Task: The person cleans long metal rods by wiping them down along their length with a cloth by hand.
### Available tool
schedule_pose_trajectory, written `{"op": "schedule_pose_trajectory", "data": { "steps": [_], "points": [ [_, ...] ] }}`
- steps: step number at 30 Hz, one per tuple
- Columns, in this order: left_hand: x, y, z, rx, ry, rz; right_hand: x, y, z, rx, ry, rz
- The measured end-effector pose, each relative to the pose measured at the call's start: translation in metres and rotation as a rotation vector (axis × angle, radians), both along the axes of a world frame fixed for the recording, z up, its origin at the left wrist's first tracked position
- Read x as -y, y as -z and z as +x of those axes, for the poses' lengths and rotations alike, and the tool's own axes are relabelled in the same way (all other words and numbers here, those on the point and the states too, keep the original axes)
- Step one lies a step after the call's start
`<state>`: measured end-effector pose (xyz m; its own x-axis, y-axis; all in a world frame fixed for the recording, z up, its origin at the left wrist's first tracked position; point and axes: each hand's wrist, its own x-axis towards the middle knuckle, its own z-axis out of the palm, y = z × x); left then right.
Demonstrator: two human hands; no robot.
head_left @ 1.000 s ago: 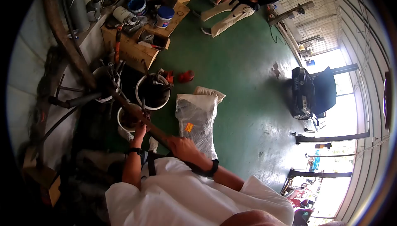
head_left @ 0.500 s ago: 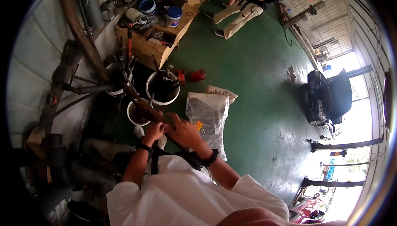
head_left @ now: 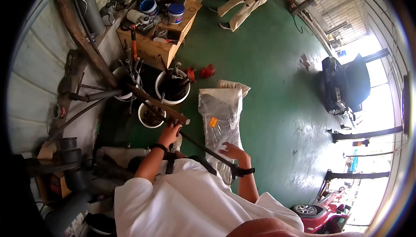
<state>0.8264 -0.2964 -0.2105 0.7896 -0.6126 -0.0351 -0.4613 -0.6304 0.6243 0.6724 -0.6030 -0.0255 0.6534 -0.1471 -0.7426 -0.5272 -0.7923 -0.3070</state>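
Observation:
A long brown bar slants from the buckets toward me and ends just above my left hand. My left hand is closed round something dark at the bar's near end, which I cannot make out. A thin dark rod runs from there toward my right wrist. My right hand is off the bar, its fingers apart, over the lower part of a plastic-wrapped package with an orange label. A small white bucket of dark parts stands just beyond my left hand.
White buckets hold tools and rods. Beyond them is a wooden bench with tubs. Red objects lie on the green floor. A person stands at the top. A dark car is at the right; pipes line the left wall.
My right hand has let go of the bar and moved right with its fingers spread. The bar's near end now shows beside my left hand. The person appears higher in view.

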Motion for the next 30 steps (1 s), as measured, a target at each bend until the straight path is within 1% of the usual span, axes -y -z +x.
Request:
{"op": "schedule_pose_trajectory", "data": {
  "steps": [1,3,4,6,7,8,10,12,13,15,16,17,19,21,23,24,25,27,28,30],
  "points": [
    [0.000,-0.001,-0.003,-0.001,0.004,0.005,0.003,0.006,-0.015,0.016,0.001,-0.018],
    [0.008,-0.004,-0.009,0.176,0.015,0.066,0.001,0.019,-0.039,-0.025,0.061,-0.057],
    [0.011,-0.009,-0.012,0.127,0.016,0.085,-0.002,0.024,-0.051,-0.026,0.065,-0.060],
    [0.021,-0.016,-0.019,0.138,0.014,0.098,-0.012,0.031,-0.069,0.074,0.022,-0.026],
    [0.024,-0.016,-0.023,0.151,0.006,0.112,-0.018,0.033,-0.073,0.068,0.028,-0.027],
    [0.027,-0.017,-0.026,0.214,0.012,0.100,-0.025,0.036,-0.078,0.124,0.023,-0.091],
    [0.033,-0.030,-0.034,0.175,0.046,0.101,-0.036,0.038,-0.086,0.261,-0.021,-0.201],
    [0.036,-0.047,-0.037,0.120,0.135,0.103,-0.033,0.046,-0.084,0.242,-0.025,-0.199],
    [0.038,-0.056,-0.043,0.117,0.133,0.107,-0.032,0.049,-0.084,0.221,-0.030,-0.194],
    [0.047,-0.065,-0.057,0.018,0.236,-0.034,-0.031,0.050,-0.076,0.216,-0.043,-0.153],
    [0.053,-0.066,-0.060,-0.010,0.339,-0.070,-0.032,0.053,-0.073,0.192,-0.023,-0.132],
    [0.056,-0.068,-0.067,-0.012,0.340,-0.068,-0.032,0.056,-0.070,0.171,-0.006,-0.113],
    [0.064,-0.089,-0.079,-0.036,0.457,-0.175,-0.033,0.055,-0.064,0.168,-0.033,-0.128],
    [0.069,-0.093,-0.080,-0.030,0.450,-0.164,-0.031,0.058,-0.060,0.180,-0.112,-0.119],
    [0.070,-0.080,-0.076,-0.031,0.431,-0.124,-0.022,0.063,-0.062,0.174,-0.131,-0.068],
    [0.068,-0.066,-0.075,0.060,0.379,-0.085,-0.020,0.065,-0.062,0.182,-0.136,-0.017],
    [0.065,-0.060,-0.069,0.065,0.377,-0.083,-0.019,0.058,-0.061,0.187,-0.139,-0.016],
    [0.058,-0.051,-0.054,0.142,0.299,0.005,-0.015,0.043,-0.062,0.125,-0.125,0.021],
    [0.053,-0.056,-0.046,0.178,0.253,0.031,-0.013,0.043,-0.064,0.127,-0.128,0.020],
    [0.043,-0.058,-0.026,0.151,0.216,0.035,-0.009,0.043,-0.073,0.152,-0.115,0.016]
  ]
}}
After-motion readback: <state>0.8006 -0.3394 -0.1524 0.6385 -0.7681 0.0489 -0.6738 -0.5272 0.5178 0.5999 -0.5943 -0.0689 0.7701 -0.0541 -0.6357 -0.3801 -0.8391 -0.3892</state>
